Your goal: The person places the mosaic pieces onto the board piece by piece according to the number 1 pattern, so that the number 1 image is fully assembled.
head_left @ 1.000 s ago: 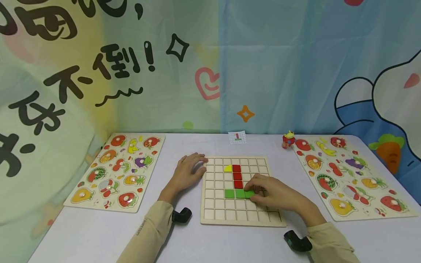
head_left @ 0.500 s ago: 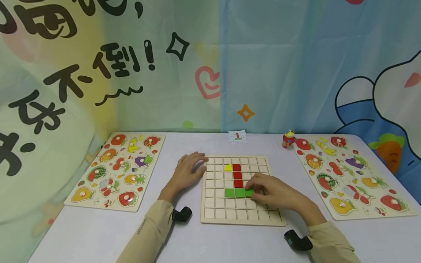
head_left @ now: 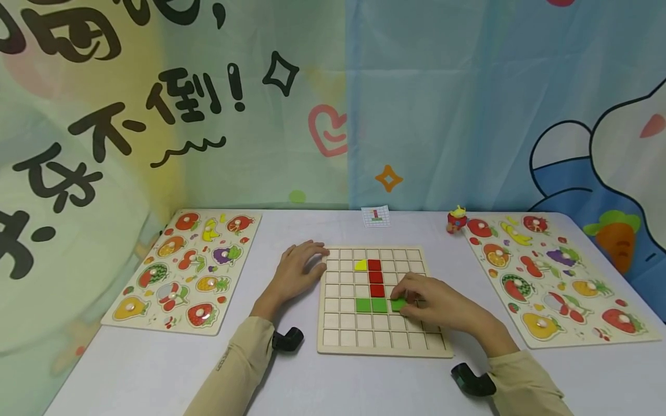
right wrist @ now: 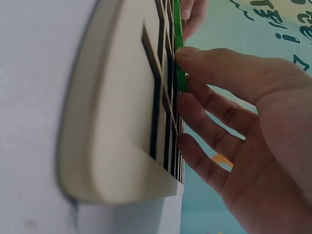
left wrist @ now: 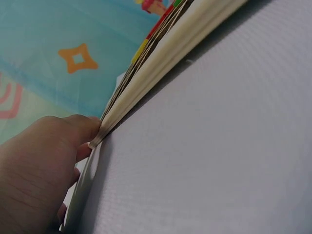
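Observation:
A light wooden grid board (head_left: 348,338) lies on the white table. My left hand (head_left: 296,274) rests at its far left corner, thumb along the left side and fingertips right at the corner. My right hand (head_left: 439,301) pinches a green square tile (head_left: 398,304) between thumb and fingers, low over the grid. A gap separates this tile from two green tiles (head_left: 371,305) in the same row. Above them runs a column of red tiles (head_left: 375,278), with a yellow rounded tile (head_left: 361,265) left of its top. In the right wrist view, the thumb covers part of the held green tile (right wrist: 181,80).
A small pattern card (head_left: 376,216) lies behind the board, and a small red and yellow figurine (head_left: 456,220) stands to its right. Fruit puzzle boards flank the grid, one on the left (head_left: 156,312) and one on the right (head_left: 536,341). A printed curtain (head_left: 416,104) hangs behind the table.
The green tile under my right hand has shifted slightly right, opening a gap beside the other two green tiles. My left hand has stayed in place.

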`<state>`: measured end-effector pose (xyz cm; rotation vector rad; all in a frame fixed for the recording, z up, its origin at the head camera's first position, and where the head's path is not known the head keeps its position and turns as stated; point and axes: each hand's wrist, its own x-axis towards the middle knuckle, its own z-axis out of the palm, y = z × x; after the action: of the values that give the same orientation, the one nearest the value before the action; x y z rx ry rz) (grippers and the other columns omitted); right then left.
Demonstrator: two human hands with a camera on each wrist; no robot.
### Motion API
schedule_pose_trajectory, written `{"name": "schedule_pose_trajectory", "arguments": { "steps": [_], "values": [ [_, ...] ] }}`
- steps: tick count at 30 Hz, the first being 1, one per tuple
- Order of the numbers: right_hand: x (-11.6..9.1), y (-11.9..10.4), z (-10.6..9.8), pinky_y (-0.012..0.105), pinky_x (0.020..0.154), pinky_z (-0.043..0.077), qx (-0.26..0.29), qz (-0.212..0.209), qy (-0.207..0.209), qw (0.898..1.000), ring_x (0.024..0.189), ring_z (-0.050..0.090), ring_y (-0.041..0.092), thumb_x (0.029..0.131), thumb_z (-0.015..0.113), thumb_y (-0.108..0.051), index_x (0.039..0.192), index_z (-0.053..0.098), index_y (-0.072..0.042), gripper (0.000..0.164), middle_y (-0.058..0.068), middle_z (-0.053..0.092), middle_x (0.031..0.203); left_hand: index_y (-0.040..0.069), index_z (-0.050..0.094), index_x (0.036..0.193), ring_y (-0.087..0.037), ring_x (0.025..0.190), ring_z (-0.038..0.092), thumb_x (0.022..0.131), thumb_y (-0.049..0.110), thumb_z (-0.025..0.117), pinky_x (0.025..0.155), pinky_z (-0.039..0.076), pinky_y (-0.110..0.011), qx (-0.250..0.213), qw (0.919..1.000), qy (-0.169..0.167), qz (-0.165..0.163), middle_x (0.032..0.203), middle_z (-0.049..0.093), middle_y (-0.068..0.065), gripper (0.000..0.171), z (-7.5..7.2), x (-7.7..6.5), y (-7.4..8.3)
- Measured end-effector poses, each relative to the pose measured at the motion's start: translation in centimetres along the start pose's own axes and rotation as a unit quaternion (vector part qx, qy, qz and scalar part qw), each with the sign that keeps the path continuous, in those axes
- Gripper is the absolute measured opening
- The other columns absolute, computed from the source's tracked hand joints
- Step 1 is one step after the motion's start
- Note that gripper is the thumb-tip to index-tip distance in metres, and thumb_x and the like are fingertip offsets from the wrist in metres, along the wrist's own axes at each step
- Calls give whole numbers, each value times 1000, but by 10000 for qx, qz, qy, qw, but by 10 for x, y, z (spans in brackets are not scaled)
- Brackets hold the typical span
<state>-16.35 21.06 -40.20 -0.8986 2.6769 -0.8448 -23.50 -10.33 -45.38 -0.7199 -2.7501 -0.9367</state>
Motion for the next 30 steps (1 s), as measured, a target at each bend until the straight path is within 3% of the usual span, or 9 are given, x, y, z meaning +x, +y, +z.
{"name": "schedule_pose_trajectory", "arguments": {
  "steps": [10, 21, 30],
  "values": [
    [2, -4, 4, 18, 64, 44, -155, -104, 58, 9998, 73, 50, 4, 85, 70, -18, 102, 64, -18, 19, -7, 57, 93, 18, 61, 118, -28, 137, 39, 93, 30, 58, 113, 21, -56, -88, 9999, 84, 61, 136, 55, -5, 28, 3, 0, 0],
    [1, 1, 2, 20, 68, 46, -148, -110, 165, 9997, 78, 51, 2, 87, 67, -17, 102, 64, -19, 15, -9, 58, 92, 18, 60, 120, -28, 138, 38, 94, 31, 57, 114, 19, -55, -3, 10000, 8, 13, 137, 54, -5, 29, 3, 0, 0],
    [-5, 15, -8, 27, 77, 49, -363, 273, 614, 9971, 87, 51, 6, 92, 62, -20, 105, 64, -17, 14, -7, 59, 101, 18, 60, 120, -27, 138, 38, 93, 29, 57, 114, 20, -54, 17, 10000, -50, 3, 138, 54, -5, 29, 4, 3, 3]
  ]
}}
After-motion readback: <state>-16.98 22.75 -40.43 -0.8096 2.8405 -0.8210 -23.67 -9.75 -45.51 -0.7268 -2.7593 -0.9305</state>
